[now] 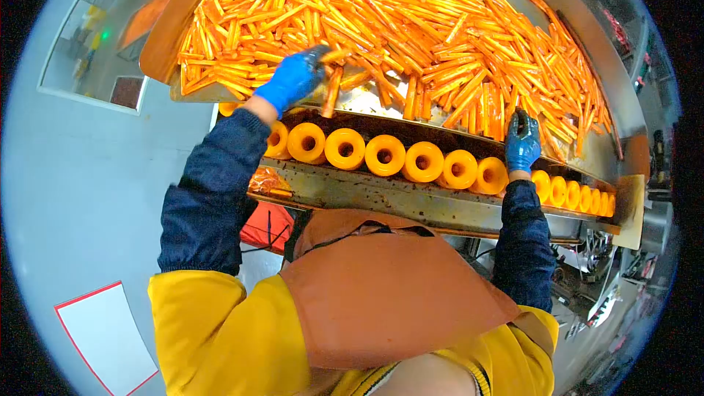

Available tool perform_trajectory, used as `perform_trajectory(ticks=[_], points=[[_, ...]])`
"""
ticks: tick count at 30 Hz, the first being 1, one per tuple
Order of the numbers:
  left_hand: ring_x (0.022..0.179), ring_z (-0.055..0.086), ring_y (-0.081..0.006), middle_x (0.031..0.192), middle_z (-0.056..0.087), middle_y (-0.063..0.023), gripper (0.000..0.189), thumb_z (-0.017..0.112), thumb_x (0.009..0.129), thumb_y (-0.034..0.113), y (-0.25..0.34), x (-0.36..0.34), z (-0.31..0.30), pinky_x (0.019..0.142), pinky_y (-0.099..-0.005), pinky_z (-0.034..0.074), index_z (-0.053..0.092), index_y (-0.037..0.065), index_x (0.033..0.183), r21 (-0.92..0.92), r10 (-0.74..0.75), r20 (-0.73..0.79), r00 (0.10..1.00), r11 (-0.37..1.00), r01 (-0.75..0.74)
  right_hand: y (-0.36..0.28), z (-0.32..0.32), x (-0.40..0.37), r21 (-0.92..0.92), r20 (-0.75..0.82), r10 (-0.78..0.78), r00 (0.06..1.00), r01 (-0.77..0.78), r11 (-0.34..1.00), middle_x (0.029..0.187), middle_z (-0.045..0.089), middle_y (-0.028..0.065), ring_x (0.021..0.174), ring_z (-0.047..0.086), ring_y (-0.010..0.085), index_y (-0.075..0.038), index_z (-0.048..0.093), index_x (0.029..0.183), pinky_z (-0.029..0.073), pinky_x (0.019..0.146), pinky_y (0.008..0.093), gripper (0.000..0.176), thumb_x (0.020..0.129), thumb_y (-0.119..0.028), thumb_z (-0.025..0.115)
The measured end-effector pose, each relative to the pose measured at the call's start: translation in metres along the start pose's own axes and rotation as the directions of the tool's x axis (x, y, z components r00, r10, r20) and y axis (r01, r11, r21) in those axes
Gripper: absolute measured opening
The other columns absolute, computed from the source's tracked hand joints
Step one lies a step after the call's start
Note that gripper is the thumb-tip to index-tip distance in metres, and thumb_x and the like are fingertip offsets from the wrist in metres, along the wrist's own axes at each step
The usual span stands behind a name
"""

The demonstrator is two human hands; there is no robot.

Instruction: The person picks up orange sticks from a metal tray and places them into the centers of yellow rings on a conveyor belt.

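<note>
A broad metal tray (158,51) holds a heap of glossy orange sticks (396,18), whose exact kind I cannot make out. My left hand (290,82), in a blue glove with dark-stained fingertips, is over the tray's front left part, closed on an orange stick (336,56) that pokes out past the fingers. At the front right edge is my right hand (522,145), gloved the same way. Its fingers are drawn together against the sticks there, and what they pinch, if anything, is hidden.
Below the tray's front edge runs a row of yellow-orange ring-ended tubes (385,155). A stained metal ledge (381,194) lies in front of them. A clear bag of orange sticks (268,181) and a red container (267,226) sit lower left. Machinery stands at right.
</note>
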State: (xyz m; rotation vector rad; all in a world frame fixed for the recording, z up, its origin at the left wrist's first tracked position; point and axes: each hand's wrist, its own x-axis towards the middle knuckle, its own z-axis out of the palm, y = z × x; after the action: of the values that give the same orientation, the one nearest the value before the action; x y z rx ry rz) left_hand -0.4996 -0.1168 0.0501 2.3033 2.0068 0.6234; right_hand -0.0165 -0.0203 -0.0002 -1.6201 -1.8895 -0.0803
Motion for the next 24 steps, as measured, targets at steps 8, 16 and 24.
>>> perform_trajectory(ticks=[8, 16, 24], points=[[0.091, 0.056, -0.0145, 0.100, 0.059, -0.0046, 0.035, 0.054, 0.082, 0.008, 0.016, -0.110, -0.003, 0.083, -0.0267, 0.045, 0.052, 0.003, 0.116, -0.964, -0.560, 0.191, 0.806, 0.047, 0.261, 0.002, 0.002, -0.001, -0.041, -0.002, -0.048, 0.999, 0.048, 0.998, 0.092, 0.064, 0.0119, 0.086, 0.061, 0.0295, -0.012, 0.067, 0.103, 0.048, 0.077, 0.0375, 0.024, 0.087, -0.027, 0.056], [0.099, 0.057, -0.0188, 0.107, 0.061, -0.0074, 0.037, 0.060, 0.077, 0.003, 0.044, -0.106, 0.035, 0.089, -0.0339, 0.046, 0.058, 0.007, 0.114, -0.804, -0.448, -0.024, 0.894, 0.540, 0.249, 0.007, 0.010, -0.001, -0.059, -0.054, -0.041, 0.998, 0.037, 0.998, 0.090, 0.065, 0.0103, 0.082, 0.062, 0.0285, -0.013, 0.068, 0.099, 0.049, 0.074, 0.0373, 0.022, 0.086, -0.027, 0.057], [0.094, 0.059, -0.0310, 0.100, 0.063, -0.0075, 0.028, 0.062, 0.074, 0.016, 0.046, 0.005, 0.010, 0.080, -0.0426, 0.048, 0.065, 0.019, 0.102, 0.113, 0.269, 0.232, 0.935, 0.947, -0.300, -0.002, 0.002, -0.001, -0.006, -0.032, -0.018, 0.999, 0.018, 1.000, 0.090, 0.065, 0.0116, 0.085, 0.061, 0.0294, -0.011, 0.068, 0.100, 0.049, 0.076, 0.0373, 0.024, 0.087, -0.028, 0.057]])
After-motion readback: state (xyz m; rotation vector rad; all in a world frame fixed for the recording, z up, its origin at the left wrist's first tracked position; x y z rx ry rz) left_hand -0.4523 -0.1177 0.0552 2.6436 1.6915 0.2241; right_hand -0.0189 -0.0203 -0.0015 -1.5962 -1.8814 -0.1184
